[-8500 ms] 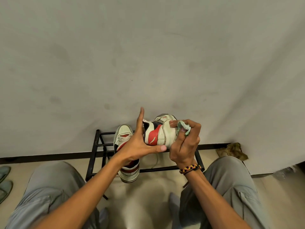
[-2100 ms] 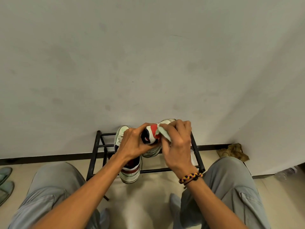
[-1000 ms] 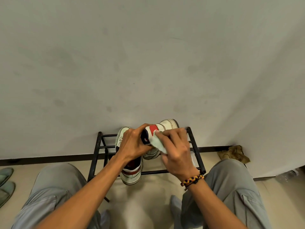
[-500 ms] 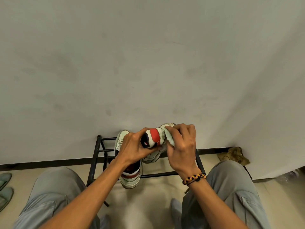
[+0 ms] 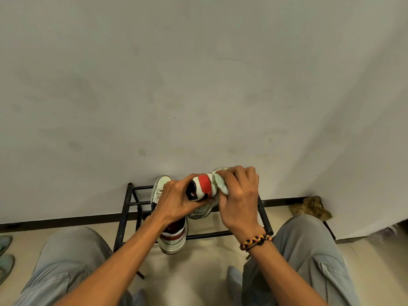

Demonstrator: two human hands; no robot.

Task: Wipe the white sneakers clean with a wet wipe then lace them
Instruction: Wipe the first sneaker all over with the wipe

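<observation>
Now, step: wiping, as far as one can judge; no lacing looks begun on the shoe in the hands.
Left hand (image 5: 174, 200): its fingers curl round the heel end of one white sneaker (image 5: 204, 191) and hold it up in the air, above the rack.
Right hand (image 5: 239, 195): its fingers bend over a bunched wet wipe (image 5: 220, 183) and press it on the side of that sneaker.
Where the shoe lies: between the two hands, touching both. Its long way seems to run from the left hand out to the wall, with the toe far away, but the toe is mostly hidden.
Which hand is nearer the next spot: the right hand, since the wipe sits just beside the red patch (image 5: 204, 184).
Other sneaker (image 5: 171, 235): it rests on the black rack (image 5: 123, 219), heel toward the person, just under the left hand.
Shapes and feel: the held shoe is white with red and dark parts, smooth and a bit shiny. The wipe is soft, pale and crumpled. The rack is thin, hard metal bars.
Also there: a braided band (image 5: 255, 240) on the right wrist, and grey trouser knees (image 5: 309, 246) on each side.
</observation>
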